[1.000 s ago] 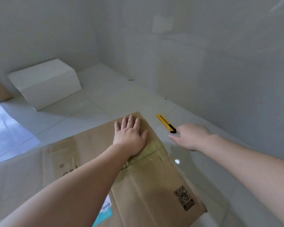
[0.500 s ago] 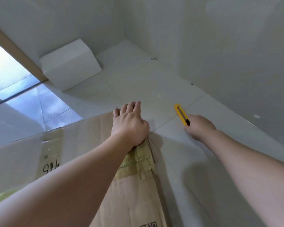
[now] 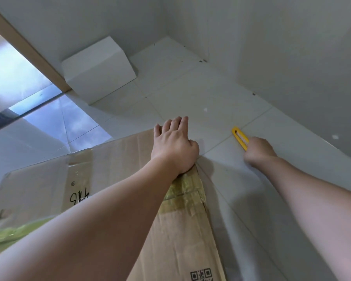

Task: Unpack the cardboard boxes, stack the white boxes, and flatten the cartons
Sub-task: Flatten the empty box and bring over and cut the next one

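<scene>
The left hand [image 3: 173, 145] lies flat, fingers straight, pressing the far corner of the carton [image 3: 182, 230] on the floor; to its right, well apart, the right hand [image 3: 258, 152] curls round a yellow knife [image 3: 239, 137]; beyond the left hand sits a white box [image 3: 99, 69] against the wall.

A brown cardboard carton [image 3: 114, 179] lies on the pale tiled floor, its top face crossed by a strip of yellowed clear tape, with black handwriting on one panel and a QR code (partly cut off by the frame edge) near the bottom. A closed white box [image 3: 99, 71] sits well apart from it, against the wall near the corner.
</scene>
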`<control>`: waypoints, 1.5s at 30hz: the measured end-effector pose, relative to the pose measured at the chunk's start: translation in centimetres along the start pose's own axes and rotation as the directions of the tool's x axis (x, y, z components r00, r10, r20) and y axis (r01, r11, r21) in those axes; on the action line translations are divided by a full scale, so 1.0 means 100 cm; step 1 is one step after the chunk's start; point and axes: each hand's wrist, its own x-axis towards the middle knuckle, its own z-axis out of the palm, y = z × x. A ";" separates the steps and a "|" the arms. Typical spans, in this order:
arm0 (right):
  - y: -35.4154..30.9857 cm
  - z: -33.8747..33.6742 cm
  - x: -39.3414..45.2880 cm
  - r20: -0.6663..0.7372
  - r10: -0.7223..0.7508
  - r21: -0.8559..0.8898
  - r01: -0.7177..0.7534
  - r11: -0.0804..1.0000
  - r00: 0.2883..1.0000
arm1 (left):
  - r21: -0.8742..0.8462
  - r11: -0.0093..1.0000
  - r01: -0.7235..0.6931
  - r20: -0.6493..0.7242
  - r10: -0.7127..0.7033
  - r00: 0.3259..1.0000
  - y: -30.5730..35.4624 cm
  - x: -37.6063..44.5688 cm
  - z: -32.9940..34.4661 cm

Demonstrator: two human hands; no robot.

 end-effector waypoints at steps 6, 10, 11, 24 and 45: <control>-0.008 -0.019 -0.069 0.104 -0.017 0.689 -0.060 0.723 0.994 | -0.042 0.999 -0.001 0.013 0.002 1.000 -0.001 -0.002 -0.001; -0.012 -0.064 -0.138 0.162 -0.137 0.815 -0.054 0.577 0.977 | -0.120 0.992 -0.047 0.034 0.052 0.998 -0.005 -0.010 -0.006; -0.008 -0.075 -0.153 0.175 -0.163 0.836 -0.059 0.546 0.971 | -0.127 0.989 -0.079 0.035 0.085 0.996 -0.008 -0.015 -0.008; -0.011 -0.090 -0.237 -0.014 -0.187 0.830 0.116 0.545 0.982 | -0.064 0.968 -0.242 0.028 0.244 0.969 -0.069 -0.093 -0.025; -0.034 -0.051 -0.214 0.160 -0.084 0.770 -0.071 0.634 0.984 | -0.065 0.989 -0.134 0.060 0.138 0.989 -0.094 -0.096 -0.037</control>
